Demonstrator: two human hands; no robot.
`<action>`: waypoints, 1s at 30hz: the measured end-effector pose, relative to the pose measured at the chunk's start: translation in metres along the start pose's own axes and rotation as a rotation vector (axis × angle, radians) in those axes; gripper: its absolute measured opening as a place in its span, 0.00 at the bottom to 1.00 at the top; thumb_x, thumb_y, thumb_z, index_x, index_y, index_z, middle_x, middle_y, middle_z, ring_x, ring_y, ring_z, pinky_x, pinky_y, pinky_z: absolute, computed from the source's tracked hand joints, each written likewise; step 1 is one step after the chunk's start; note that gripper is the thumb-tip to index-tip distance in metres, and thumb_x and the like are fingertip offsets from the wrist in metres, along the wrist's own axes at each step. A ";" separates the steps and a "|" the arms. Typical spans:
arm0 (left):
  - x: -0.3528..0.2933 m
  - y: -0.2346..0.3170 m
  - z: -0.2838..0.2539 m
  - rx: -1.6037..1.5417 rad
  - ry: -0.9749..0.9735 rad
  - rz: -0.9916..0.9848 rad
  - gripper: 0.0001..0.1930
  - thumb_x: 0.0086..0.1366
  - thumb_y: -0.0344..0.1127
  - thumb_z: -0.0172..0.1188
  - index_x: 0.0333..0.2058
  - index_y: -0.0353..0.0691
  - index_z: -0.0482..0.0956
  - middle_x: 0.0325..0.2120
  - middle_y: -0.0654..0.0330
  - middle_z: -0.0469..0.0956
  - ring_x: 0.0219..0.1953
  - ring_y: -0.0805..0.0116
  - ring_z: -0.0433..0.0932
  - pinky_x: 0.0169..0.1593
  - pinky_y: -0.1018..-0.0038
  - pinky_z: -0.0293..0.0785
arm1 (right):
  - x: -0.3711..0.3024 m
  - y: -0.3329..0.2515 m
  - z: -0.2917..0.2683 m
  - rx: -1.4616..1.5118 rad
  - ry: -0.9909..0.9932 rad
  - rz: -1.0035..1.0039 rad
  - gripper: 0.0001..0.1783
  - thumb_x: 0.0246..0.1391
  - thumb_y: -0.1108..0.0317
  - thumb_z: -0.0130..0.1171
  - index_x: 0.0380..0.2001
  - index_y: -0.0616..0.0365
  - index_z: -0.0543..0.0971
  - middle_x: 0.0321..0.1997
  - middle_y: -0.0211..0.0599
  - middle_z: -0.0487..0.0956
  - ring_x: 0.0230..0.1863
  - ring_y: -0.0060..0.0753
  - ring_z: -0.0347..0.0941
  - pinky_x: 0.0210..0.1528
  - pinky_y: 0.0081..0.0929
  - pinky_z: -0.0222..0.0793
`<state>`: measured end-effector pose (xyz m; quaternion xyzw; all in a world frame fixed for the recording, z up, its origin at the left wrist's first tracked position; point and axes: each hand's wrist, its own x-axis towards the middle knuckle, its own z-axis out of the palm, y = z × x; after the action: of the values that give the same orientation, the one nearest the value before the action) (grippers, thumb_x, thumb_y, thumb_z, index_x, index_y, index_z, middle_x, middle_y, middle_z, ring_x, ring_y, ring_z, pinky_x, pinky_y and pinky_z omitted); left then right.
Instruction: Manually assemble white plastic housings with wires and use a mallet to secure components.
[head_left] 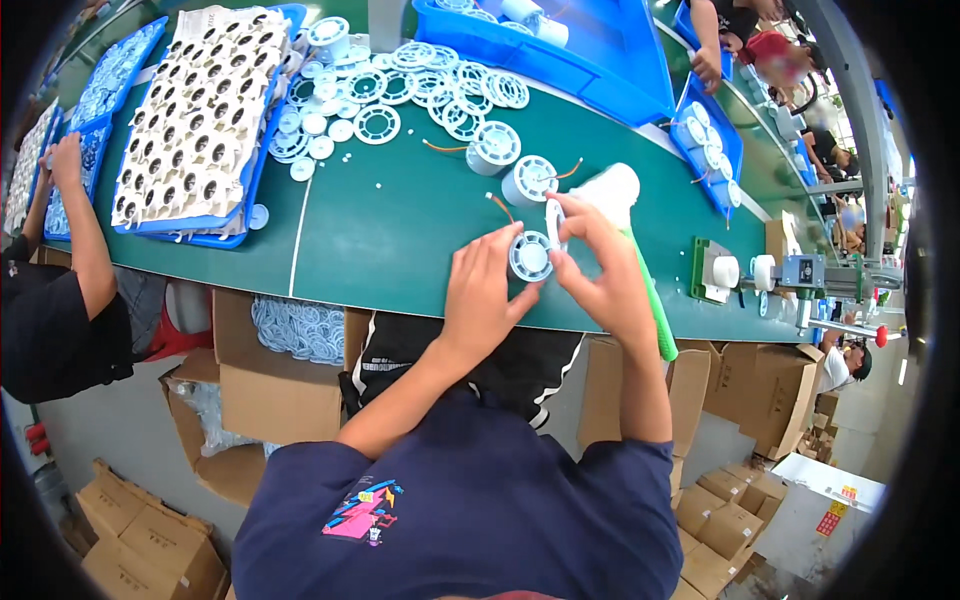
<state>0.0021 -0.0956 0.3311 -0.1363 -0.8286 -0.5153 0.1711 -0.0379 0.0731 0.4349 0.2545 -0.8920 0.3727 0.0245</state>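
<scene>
My left hand point(478, 292) is closed around a pale cylindrical housing point(531, 262) with a slotted round face; a thin orange wire with a small plug trails from it. Between thumb and forefinger, my right hand point(612, 272) pinches a white ring point(554, 226) on edge, right beside that housing. Just beyond my hands, two similar housings with wires, a nearer one point(528, 181) and a farther one point(494, 150), stand on the green table point(370, 245). A mallet with a white head point(618, 186) and green handle point(654, 300) lies partly behind my right hand.
Pale slotted rings point(378, 124) and small discs are heaped at the back. Left stands a tray of motor parts point(200, 120); behind is a blue bin point(600, 90). A bench press point(800, 272) is at right. Co-workers sit left and far right; cardboard boxes point(280, 390) flank my lap.
</scene>
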 end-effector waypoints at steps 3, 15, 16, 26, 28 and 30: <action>0.002 0.003 -0.006 -0.013 -0.022 0.007 0.43 0.54 0.34 0.76 0.67 0.36 0.65 0.54 0.51 0.77 0.57 0.49 0.77 0.59 0.57 0.69 | -0.021 -0.004 0.002 0.046 0.037 0.086 0.19 0.51 0.77 0.69 0.45 0.63 0.75 0.66 0.56 0.78 0.64 0.49 0.77 0.64 0.39 0.73; -0.003 0.003 0.000 0.024 -0.044 -0.042 0.49 0.51 0.27 0.74 0.71 0.35 0.59 0.56 0.49 0.78 0.59 0.48 0.77 0.62 0.57 0.69 | -0.020 0.001 0.021 -0.125 -0.042 -0.111 0.40 0.52 0.73 0.69 0.68 0.64 0.67 0.64 0.52 0.76 0.61 0.55 0.76 0.58 0.42 0.77; -0.003 0.002 0.000 0.029 -0.047 -0.042 0.49 0.51 0.27 0.74 0.71 0.35 0.59 0.56 0.49 0.78 0.59 0.48 0.77 0.62 0.57 0.69 | -0.020 0.001 0.020 -0.088 -0.064 -0.068 0.40 0.52 0.73 0.69 0.68 0.65 0.67 0.64 0.53 0.76 0.61 0.55 0.76 0.58 0.42 0.77; -0.002 0.007 0.001 0.028 -0.040 0.014 0.47 0.52 0.29 0.74 0.70 0.35 0.61 0.58 0.46 0.77 0.59 0.45 0.77 0.61 0.56 0.72 | -0.023 0.005 0.021 -0.063 -0.084 -0.069 0.39 0.53 0.74 0.68 0.68 0.66 0.67 0.65 0.55 0.74 0.63 0.57 0.75 0.58 0.44 0.78; -0.002 0.009 0.004 0.034 0.004 0.047 0.46 0.52 0.30 0.74 0.70 0.35 0.62 0.59 0.46 0.76 0.59 0.44 0.76 0.60 0.56 0.73 | -0.022 0.003 0.021 0.051 -0.109 0.029 0.39 0.52 0.75 0.68 0.68 0.66 0.67 0.67 0.55 0.74 0.64 0.57 0.75 0.57 0.43 0.79; -0.005 0.006 0.006 0.064 -0.011 0.058 0.42 0.55 0.32 0.74 0.68 0.35 0.64 0.61 0.46 0.75 0.60 0.42 0.76 0.60 0.55 0.73 | -0.022 0.002 0.021 0.105 -0.126 0.103 0.39 0.52 0.74 0.69 0.68 0.66 0.67 0.67 0.55 0.74 0.65 0.57 0.74 0.60 0.43 0.77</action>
<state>0.0081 -0.0874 0.3315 -0.1577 -0.8414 -0.4824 0.1857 -0.0162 0.0694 0.4132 0.2320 -0.8830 0.4030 -0.0640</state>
